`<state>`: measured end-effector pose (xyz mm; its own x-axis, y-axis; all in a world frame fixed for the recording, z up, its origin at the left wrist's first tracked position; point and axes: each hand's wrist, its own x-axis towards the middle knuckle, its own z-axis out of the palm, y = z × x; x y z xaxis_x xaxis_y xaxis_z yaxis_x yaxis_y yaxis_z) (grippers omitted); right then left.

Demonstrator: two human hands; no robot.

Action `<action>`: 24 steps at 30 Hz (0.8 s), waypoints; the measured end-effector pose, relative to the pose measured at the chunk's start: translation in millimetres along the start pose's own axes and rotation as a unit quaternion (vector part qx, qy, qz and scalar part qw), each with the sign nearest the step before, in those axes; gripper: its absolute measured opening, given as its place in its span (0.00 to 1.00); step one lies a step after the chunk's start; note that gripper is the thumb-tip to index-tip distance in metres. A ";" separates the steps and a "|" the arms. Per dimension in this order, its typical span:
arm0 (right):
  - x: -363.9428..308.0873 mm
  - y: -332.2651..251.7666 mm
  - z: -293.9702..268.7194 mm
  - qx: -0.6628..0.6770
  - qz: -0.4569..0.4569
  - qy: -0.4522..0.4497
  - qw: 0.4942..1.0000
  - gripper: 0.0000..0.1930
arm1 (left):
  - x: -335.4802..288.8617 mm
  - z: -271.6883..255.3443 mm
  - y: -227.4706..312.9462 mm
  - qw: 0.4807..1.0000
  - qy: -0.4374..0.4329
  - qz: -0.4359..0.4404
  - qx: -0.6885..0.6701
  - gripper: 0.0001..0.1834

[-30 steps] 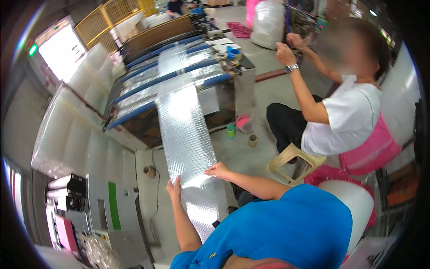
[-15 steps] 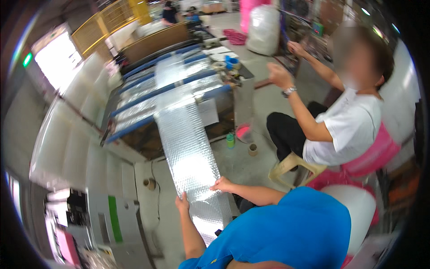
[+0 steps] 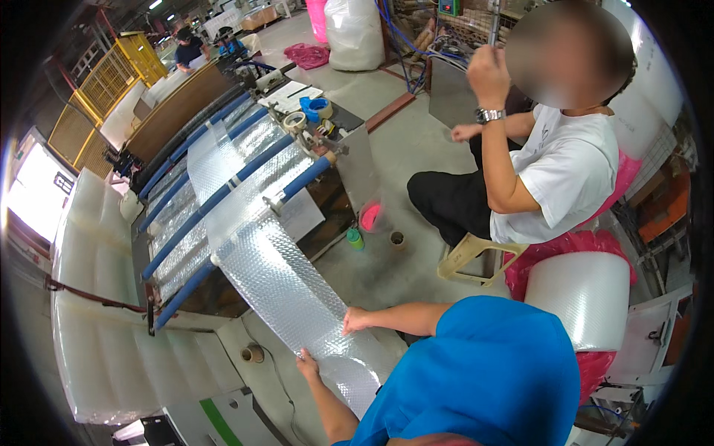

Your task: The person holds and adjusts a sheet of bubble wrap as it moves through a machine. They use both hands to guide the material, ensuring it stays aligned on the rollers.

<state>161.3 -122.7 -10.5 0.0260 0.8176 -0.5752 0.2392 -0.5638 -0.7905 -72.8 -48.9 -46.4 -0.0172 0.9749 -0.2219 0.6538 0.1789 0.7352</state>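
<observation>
Now drawing the bubble-wrap sheet (image 3: 286,293) farther off the machine (image 3: 349,160) than a second ago, working both hands lower along the strip and nearer the blue shirt (image 3: 491,372), and so, by the look of it, leaving a longer length lying free of the rollers. Pinching the sheet's left edge with the left hand (image 3: 307,366), thumb on top, fingers tucked out of sight beneath. Closing the right hand (image 3: 357,320) into a loose fist on the opposite edge, just ahead of the left, with nothing else in either grasp. Holding the strip stretched and slanting from the blue roller bars (image 3: 305,181) down toward the lap, flat and untwisted between the two hands. Counting off the scene: one sheet under way; two hands on it; at least four blue roller bars across the machine; two tape rolls (image 3: 314,110) on its top, one blue and one pale; one wound roll of bubble wrap (image 3: 587,297) standing at right; three small items (image 3: 355,238) on the floor beside the machine; one seated co-worker (image 3: 565,171) in a white shirt, raising a thin tool in one hand.
</observation>
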 end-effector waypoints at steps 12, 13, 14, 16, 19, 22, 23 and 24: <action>50.7 -91.8 -75.6 0.000 -0.164 0.132 0.978 0.10 | 90.6 -32.9 98.4 0.934 -0.183 -0.202 -0.232 0.24; 46.3 -107.5 -76.7 0.005 -0.173 0.146 0.974 0.10 | 97.7 -38.3 94.3 0.938 -0.175 -0.186 -0.233 0.26; 39.3 -124.3 -78.3 0.008 -0.184 0.159 0.970 0.11 | 103.6 -42.0 89.3 0.942 -0.166 -0.169 -0.237 0.28; 31.1 -133.5 -84.6 -0.002 -0.197 0.190 0.962 0.12 | 90.9 -41.5 117.2 0.946 -0.138 -0.161 -0.245 0.27; 22.7 -122.3 -81.0 -0.006 -0.243 0.247 0.938 0.16 | 80.0 -46.2 116.2 0.969 -0.198 -0.113 -0.091 0.30; 17.4 -94.1 -43.9 -0.034 -0.260 0.284 0.922 0.14 | 67.1 -29.5 66.1 0.985 -0.147 -0.087 0.001 0.44; 4.2 -90.9 -36.5 -0.011 -0.182 0.232 0.955 0.14 | 52.0 -31.7 68.3 0.979 -0.181 -0.094 -0.005 0.47; -3.8 -81.0 -30.4 -0.009 -0.163 0.191 0.968 0.14 | 36.1 -34.1 74.4 0.971 -0.218 -0.101 -0.008 0.50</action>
<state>171.3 -76.6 62.1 0.3026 0.9372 -0.1734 0.3128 -0.2695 -0.9108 -50.6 4.1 22.1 0.1796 0.7722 -0.6095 0.6588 0.3656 0.6574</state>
